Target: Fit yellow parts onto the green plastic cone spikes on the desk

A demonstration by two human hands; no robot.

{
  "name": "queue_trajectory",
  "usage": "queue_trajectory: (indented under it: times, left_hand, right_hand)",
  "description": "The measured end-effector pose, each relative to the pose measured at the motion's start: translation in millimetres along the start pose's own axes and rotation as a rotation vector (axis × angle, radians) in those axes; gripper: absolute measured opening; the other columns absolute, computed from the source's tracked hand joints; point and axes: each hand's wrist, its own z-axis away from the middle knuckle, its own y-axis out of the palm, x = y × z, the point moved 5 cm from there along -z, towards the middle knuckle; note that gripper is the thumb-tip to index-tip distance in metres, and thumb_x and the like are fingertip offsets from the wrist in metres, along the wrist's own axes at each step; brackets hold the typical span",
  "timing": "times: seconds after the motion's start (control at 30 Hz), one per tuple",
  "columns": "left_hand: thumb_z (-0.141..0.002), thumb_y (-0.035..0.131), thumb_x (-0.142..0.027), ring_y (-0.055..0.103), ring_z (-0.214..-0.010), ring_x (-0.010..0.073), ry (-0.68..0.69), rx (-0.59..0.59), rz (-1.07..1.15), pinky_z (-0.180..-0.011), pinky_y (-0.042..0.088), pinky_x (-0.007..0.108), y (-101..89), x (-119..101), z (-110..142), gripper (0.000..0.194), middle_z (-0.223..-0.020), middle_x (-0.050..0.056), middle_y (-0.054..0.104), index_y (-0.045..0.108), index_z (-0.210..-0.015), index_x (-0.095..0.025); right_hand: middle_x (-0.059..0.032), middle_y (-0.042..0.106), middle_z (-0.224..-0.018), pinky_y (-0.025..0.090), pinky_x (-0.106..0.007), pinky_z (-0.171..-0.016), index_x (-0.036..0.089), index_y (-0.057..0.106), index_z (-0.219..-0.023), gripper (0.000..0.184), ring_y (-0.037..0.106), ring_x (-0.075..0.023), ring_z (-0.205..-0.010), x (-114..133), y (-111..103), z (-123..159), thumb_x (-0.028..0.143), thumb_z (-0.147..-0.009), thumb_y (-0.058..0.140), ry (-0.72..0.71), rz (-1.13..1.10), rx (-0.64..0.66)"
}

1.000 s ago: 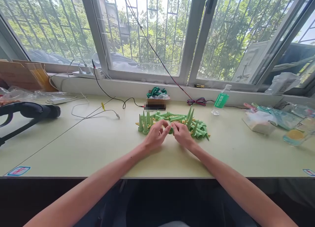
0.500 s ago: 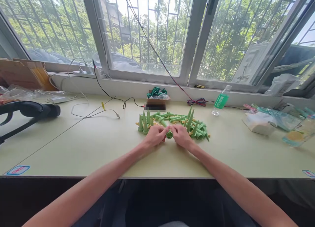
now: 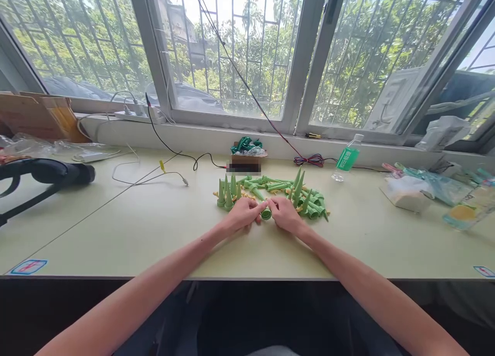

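Between my two hands is a green plastic cone (image 3: 266, 214), its round open end facing me. My left hand (image 3: 244, 213) pinches it from the left, thumb on top. From the right, the closed fingers of my right hand (image 3: 283, 212) grip the same cone. Several green spikes (image 3: 228, 193) stand upright beyond my left hand, with small yellow pieces (image 3: 247, 195) near them. More green spikes (image 3: 297, 186) stand beyond my right hand, next to a heap of lying green cones (image 3: 317, 206). Other green cones (image 3: 266, 183) lie in a row behind my hands.
At the back stands a small box with green wrapping (image 3: 247, 146). A water bottle (image 3: 347, 157) is at the back right, and a tissue pack (image 3: 406, 193) lies farther right. A white cable (image 3: 154, 176) and a black headset (image 3: 46, 175) are on the left.
Both hands have lowered slightly toward me, and the cone's open end has come into clearer view between them. My left hand's raised fingers have come down onto the cone.
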Motion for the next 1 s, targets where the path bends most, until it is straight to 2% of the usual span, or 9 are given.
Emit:
queue_trajectory:
  times: [0.13, 0.37, 0.53, 0.67, 1.0]
  left_hand:
    - [-0.079, 0.059, -0.059, 0.040, -0.036, 0.0062, -0.002, 0.001, 0.017, -0.045, 0.036, 0.021, -1.0, -3.1, 1.7, 0.053, -0.051, 0.003, 0.063, 0.057, -0.052, -0.014]
    - [-0.077, 0.062, -0.062, 0.042, -0.037, 0.0067, -0.024, 0.018, 0.061, -0.038, 0.028, 0.019, -1.1, -4.8, 3.6, 0.052, -0.046, 0.000, 0.055, 0.059, -0.059, -0.013]
    - [-0.074, 0.065, -0.063, 0.045, -0.038, 0.0080, -0.002, 0.020, 0.111, -0.038, 0.032, 0.019, -2.3, -3.9, 4.0, 0.049, -0.043, -0.004, 0.047, 0.062, -0.070, -0.014]
    - [-0.074, 0.067, -0.061, 0.043, -0.037, 0.0072, 0.009, 0.007, 0.133, -0.038, 0.033, 0.019, -2.8, -1.2, 2.3, 0.049, -0.045, -0.003, 0.048, 0.067, -0.079, -0.012]
    - [-0.073, 0.071, -0.056, 0.044, -0.039, 0.0060, 0.070, -0.032, 0.195, -0.038, 0.034, 0.019, -2.6, -3.9, 2.5, 0.044, -0.050, -0.003, 0.051, 0.066, -0.081, -0.013]
  right_hand:
    - [0.0011, 0.040, -0.054, 0.023, -0.027, -0.053, 0.021, 0.034, -0.056, 0.036, 0.033, -0.0129, -0.054, 1.2, -0.9, 0.2, 0.033, -0.089, 0.037, -0.008, -0.003, -0.001]
    - [0.0022, 0.038, -0.053, 0.023, -0.027, -0.054, 0.021, 0.032, -0.057, 0.037, 0.032, -0.0124, -0.053, 4.6, -3.7, 1.5, 0.035, -0.091, 0.036, -0.009, -0.027, -0.006]
    - [0.0027, 0.037, -0.053, 0.023, -0.027, -0.054, 0.021, 0.032, -0.057, 0.038, 0.032, -0.0119, -0.053, 5.1, -4.9, 1.4, 0.035, -0.092, 0.036, -0.010, -0.043, -0.009]
    - [0.0026, 0.038, -0.053, 0.023, -0.027, -0.054, 0.021, 0.032, -0.057, 0.038, 0.032, -0.0120, -0.053, 6.1, -5.7, 1.3, 0.035, -0.092, 0.036, -0.017, -0.049, -0.019]
    - [0.0023, 0.040, -0.054, 0.022, -0.027, -0.053, 0.021, 0.032, -0.059, 0.037, 0.031, -0.0120, -0.053, 6.3, -6.5, 1.9, 0.033, -0.093, 0.037, -0.049, -0.031, -0.070]
